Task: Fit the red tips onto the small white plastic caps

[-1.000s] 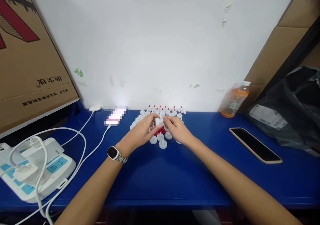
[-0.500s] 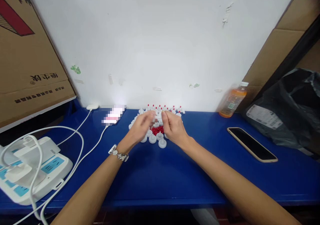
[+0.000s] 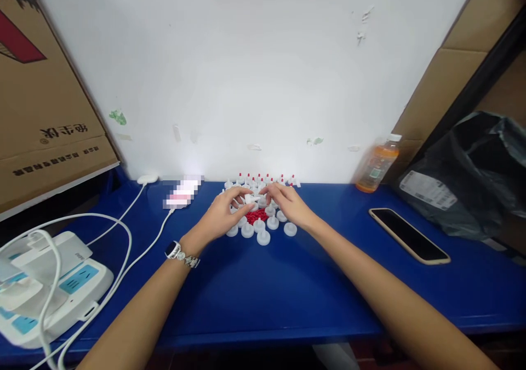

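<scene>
A cluster of small white plastic caps (image 3: 263, 237) lies on the blue table (image 3: 263, 293) near the wall, around a little heap of red pieces (image 3: 256, 217). Behind them stand several white caps with red tips (image 3: 267, 179). My left hand (image 3: 224, 212), a watch on its wrist, is curled over the left side of the cluster and pinches a small white cap (image 3: 248, 199). My right hand (image 3: 291, 206) reaches in from the right, fingers held together and bent down over the caps; what they grip is hidden. The fingertips of both hands are close together.
A phone (image 3: 409, 235) lies face up at the right, beside an orange drink bottle (image 3: 376, 164) and a black plastic bag (image 3: 472, 178). At the left are a white power strip (image 3: 61, 282) with cables, another lit phone (image 3: 181, 192) on a charger, and a cardboard box (image 3: 45, 101).
The hands held one white cap together above the pile a second ago. They have since dropped lower onto the cluster, and the view has shifted slightly.
</scene>
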The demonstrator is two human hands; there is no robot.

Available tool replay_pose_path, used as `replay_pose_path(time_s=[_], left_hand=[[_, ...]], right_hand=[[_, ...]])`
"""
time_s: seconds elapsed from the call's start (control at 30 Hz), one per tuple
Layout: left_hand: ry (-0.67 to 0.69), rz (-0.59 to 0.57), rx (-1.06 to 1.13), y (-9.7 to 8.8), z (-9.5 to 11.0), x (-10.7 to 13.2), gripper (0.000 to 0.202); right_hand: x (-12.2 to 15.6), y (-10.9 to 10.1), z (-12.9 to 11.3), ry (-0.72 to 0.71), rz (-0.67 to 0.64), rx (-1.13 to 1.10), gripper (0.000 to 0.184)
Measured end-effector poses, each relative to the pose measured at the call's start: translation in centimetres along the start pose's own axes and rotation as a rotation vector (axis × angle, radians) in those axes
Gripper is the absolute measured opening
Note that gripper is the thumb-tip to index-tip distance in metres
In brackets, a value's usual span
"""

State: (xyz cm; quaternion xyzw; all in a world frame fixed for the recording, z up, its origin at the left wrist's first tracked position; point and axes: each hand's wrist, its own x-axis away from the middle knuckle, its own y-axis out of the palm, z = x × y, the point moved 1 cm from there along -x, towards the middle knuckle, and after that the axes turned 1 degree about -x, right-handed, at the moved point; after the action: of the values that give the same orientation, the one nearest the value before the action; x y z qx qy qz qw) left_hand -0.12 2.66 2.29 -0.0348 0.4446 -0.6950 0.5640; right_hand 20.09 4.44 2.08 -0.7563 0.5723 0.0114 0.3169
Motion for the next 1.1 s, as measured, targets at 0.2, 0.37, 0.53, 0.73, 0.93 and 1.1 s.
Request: replay_pose_path(time_s=[0.2,0.37,0.53,0.73,0.93,1.1], left_hand=[[0.071,0.063,0.009,1.7,2.1,-2.4,0.045],[0.062,0.09,-0.087,2.4,2.0,-3.7,0.031],[0.073,0.08,-0.18,3.1,0.4,-2.5,0.021],[0.044,0.041,-0.186,2.7,-0.3,-1.8,0.023],[0.041,0.055,-0.205,2.4,-0.3,-2.0,0.023],[0.032,0.083,-0.216,2.0,-0.4,-1.9,0.024]], right_hand=[[-0.3,-2.4,-0.1,0.048,0.056,-0.296,0.035],[-2.2,-5.2,2.6,0.061,0.291,0.041,0.019],[-4.9,-4.8,5.7,0.14,0.199,0.353,0.008],[-5.7,-3.1,6.1,0.075,0.028,0.535,0.014],[-5.8,-3.2,6.2,0.096,-0.023,0.579,0.016],[-7.5,-1.6,5.3,0.188,0.004,0.696,0.035]])
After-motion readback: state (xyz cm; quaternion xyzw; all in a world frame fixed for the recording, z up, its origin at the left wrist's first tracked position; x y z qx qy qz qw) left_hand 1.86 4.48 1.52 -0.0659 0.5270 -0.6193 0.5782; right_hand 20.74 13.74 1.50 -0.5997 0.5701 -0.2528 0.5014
